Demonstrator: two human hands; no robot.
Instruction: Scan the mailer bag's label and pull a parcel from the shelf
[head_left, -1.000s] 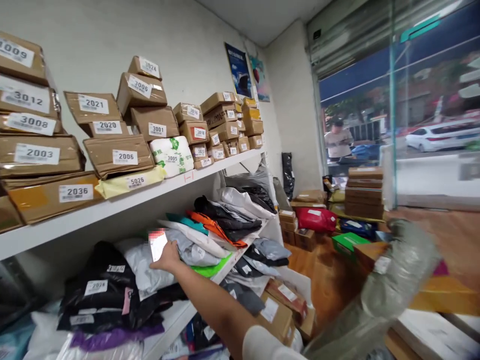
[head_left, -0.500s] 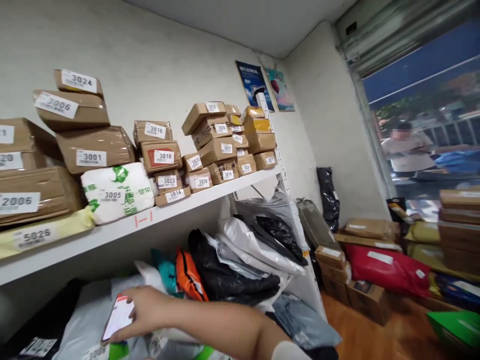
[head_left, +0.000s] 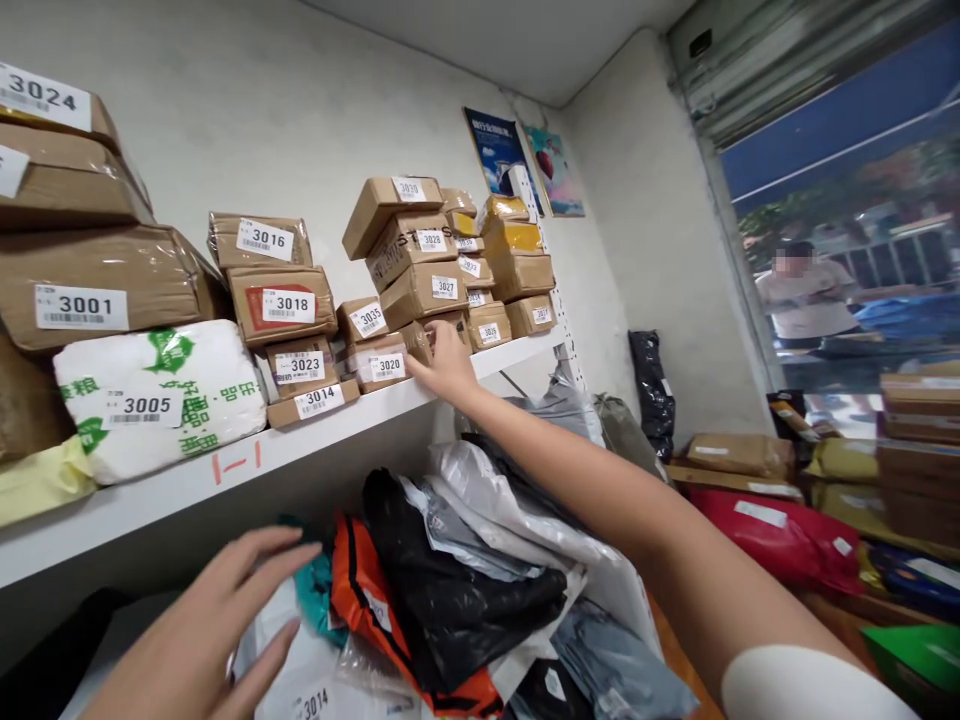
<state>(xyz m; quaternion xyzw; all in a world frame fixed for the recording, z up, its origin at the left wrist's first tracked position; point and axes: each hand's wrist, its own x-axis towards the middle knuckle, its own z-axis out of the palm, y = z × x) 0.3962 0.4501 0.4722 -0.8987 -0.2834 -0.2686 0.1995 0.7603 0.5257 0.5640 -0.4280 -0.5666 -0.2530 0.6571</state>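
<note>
1. Cardboard fills my top shelf [head_left: 247, 462]: taped brown boxes, each with a white number label, stacked in short piles along the white wall. I count about a dozen labels that I can read, among them 3001, 3016, 3018, 3023, 3014, 3020, 3027, 3028.
2. One white sack [head_left: 161, 395] marked 3005 with green print lies among them, beside a yellow bag at the left edge.
3. Below, on the lower shelf, soft mailer bags lie heaped: black, grey, white, one orange [head_left: 367, 590], one teal. Too jumbled for me to count.
4. My right hand [head_left: 448, 362] reaches up to the small box [head_left: 421, 340] at the foot of the middle stack, just right of the box 3020 [head_left: 379, 365]. Fingers rest on its front, spread a little, not closed round it; it sits on the shelf, not lifted.
5. My left hand [head_left: 206, 635] hovers low over the mailers, fingers apart, holding nothing.
6. As I judge it, the reach is made; grasping and pulling the box out is left.
</note>
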